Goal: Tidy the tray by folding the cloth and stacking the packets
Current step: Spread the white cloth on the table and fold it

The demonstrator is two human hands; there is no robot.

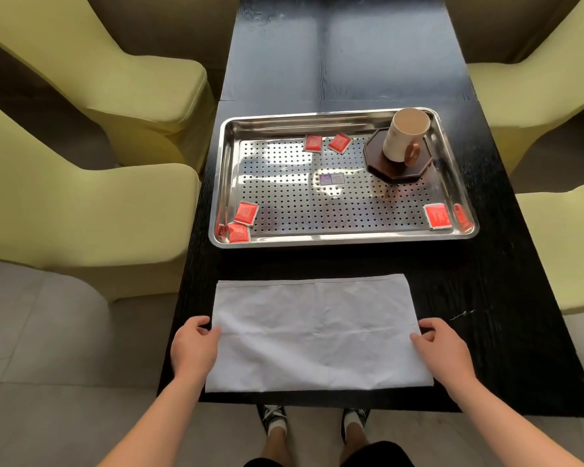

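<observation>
From the head camera I am looking down at a black worktop (506, 348). A white cloth (316, 333) is lying flat in the lower middle of the frame, folded into a wide rectangle. My left hand (193, 345) is pinching the cloth's left edge, and my right hand (444, 345) is pinching its right edge. Above it, at the centre of the frame, a steel tray (348, 239) is sitting on the worktop. Red packets are lying scattered in it: two at the top (326, 143), two at the lower left (242, 221), one at the lower right (437, 215). A cup (406, 134) is standing on a dark coaster (378, 160) in the tray's upper right corner.
</observation>
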